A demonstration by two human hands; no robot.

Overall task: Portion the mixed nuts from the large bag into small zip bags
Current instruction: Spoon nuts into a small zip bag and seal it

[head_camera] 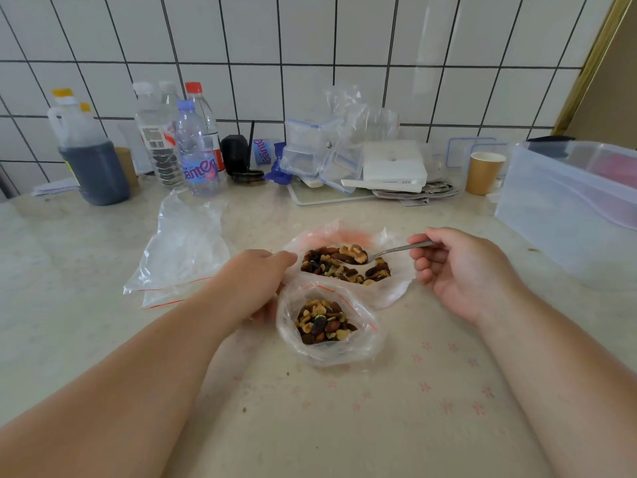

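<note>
Empty small zip bags [179,257] are lying flat at the left of the counter [344,426], overlapping and apparently waiting to be filled, so by this evidence the portioning is judged to be in its early part. The left hand [253,281] is reaching in just right of them, its fingers curling onto the plastic where the near rim of the large bag [389,291] is meeting the rim of the small zip bag [362,350]; it is grasping film, though which of the two bags it is pinching cannot be told. The small zip bag is sitting open-mouthed nearest the person and is already holding a modest heap of mixed nuts [324,322], a portion that is looking partly done, not complete. Directly behind and touching it, the large bag is lying open and is still carrying a good layer of nuts, so several portions are probably remaining. A spoon [389,251] is resting its loaded bowl on that layer, at the far right of the heap. The right hand [462,270] is clasping the spoon's handle, fingers curled round it and palm turning upward. Sealing of the small zip bag is not yet done
</note>
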